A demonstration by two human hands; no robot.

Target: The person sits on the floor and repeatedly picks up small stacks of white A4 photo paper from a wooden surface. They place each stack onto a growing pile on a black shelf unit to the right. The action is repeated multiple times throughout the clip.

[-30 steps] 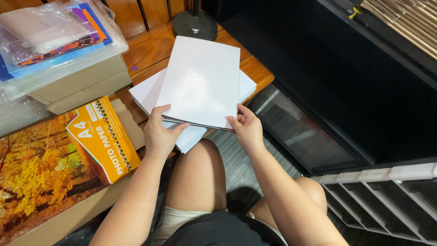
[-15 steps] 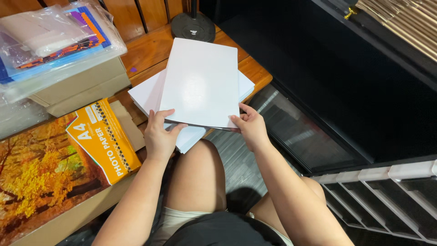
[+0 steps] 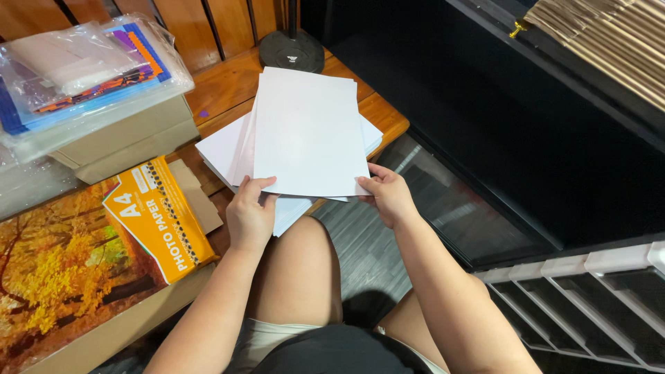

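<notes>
Two hands hold a thin stack of white paper (image 3: 308, 131) by its bottom edge, in the middle of the frame. The left hand (image 3: 249, 215) has its thumb on top and its other fingers tucked under the sheets, pinched on the paper. The right hand (image 3: 386, 195) pinches the lower right corner the same way.

The paper looks light and bendy. It may flop or slide apart, so holding both bottom corners seems best.

More white sheets (image 3: 225, 149) lie under the stack on a wooden bench (image 3: 222, 93). An orange pack of photo paper (image 3: 163, 218) sits at the lower left.

The fingers under the paper are hidden. How many sheets there are is hard to tell.
</notes>
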